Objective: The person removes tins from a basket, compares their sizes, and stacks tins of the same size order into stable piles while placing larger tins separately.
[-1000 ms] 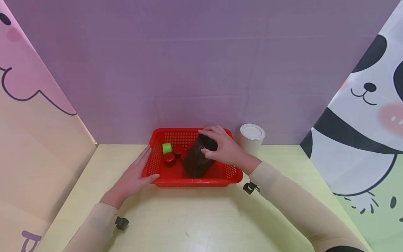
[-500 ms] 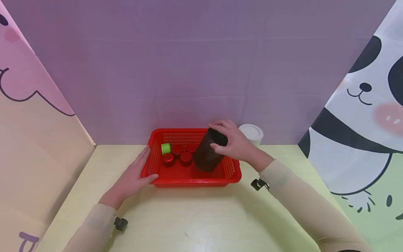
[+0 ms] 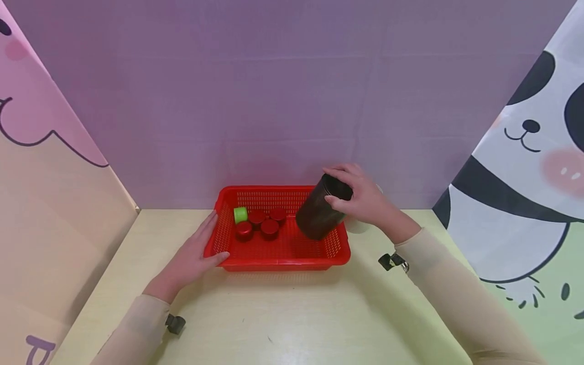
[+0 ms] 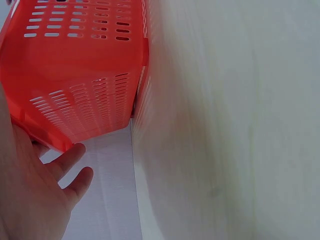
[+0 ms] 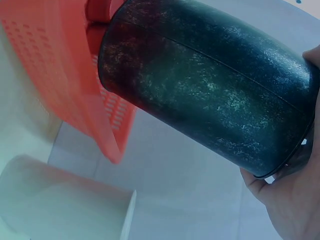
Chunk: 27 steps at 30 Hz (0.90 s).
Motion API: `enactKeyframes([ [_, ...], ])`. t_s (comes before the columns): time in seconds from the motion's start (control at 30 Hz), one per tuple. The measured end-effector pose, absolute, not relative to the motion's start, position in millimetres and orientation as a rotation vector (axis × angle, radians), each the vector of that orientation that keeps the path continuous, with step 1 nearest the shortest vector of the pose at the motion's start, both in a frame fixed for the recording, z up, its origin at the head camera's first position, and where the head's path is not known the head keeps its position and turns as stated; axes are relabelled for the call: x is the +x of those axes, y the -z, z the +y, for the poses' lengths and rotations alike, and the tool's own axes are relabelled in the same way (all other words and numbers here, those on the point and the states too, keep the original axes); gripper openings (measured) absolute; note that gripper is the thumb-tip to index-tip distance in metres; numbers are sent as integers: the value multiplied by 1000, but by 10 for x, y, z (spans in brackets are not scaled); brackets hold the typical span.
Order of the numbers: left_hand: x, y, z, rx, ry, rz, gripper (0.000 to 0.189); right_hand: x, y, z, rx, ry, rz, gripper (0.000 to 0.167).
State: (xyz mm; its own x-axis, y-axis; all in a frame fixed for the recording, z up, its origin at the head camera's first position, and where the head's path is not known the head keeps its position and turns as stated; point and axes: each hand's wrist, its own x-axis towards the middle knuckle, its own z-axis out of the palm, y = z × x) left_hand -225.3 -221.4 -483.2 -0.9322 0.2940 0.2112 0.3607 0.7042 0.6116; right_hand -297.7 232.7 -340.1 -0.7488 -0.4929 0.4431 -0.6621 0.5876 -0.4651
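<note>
- Black can (image 3: 321, 210) is over the right part of the red basket (image 3: 278, 262), the landmark here.
- The right hand (image 3: 367, 200) is grasping the can by its top end. The thumb is on the side nearer the person and the fingers are on the far side, spread wide to fit around it.
- The can is tipped, not standing straight. Its long way runs on a slant: the low end points down into the basket, toward the left, and the top end leans out toward the basket's right end.
- I cannot tell if the low end touches the basket.
- The left hand (image 3: 193, 256) is not clenched. Its fingers are stretched out and rest on the basket's left end, with the thumb at the near left corner.
- Four red round things (image 3: 269, 229) sit close together in the left and middle of the basket, to the left of the can.
- A small green thing (image 3: 240, 215) is in the basket too, near its left wall.
- A white tub (image 5: 65, 202) is just beside the basket's right end. The right hand hides most of it in the head view.
- The table (image 3: 274, 314) is under the basket.
</note>
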Motion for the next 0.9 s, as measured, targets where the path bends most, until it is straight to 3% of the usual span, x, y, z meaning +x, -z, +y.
enactKeyframes([
  [0.9, -2267, 4864, -2218, -551, 1027, -2797, 114, -2767, 3047, 3183, 748, -868, -2612, 60],
])
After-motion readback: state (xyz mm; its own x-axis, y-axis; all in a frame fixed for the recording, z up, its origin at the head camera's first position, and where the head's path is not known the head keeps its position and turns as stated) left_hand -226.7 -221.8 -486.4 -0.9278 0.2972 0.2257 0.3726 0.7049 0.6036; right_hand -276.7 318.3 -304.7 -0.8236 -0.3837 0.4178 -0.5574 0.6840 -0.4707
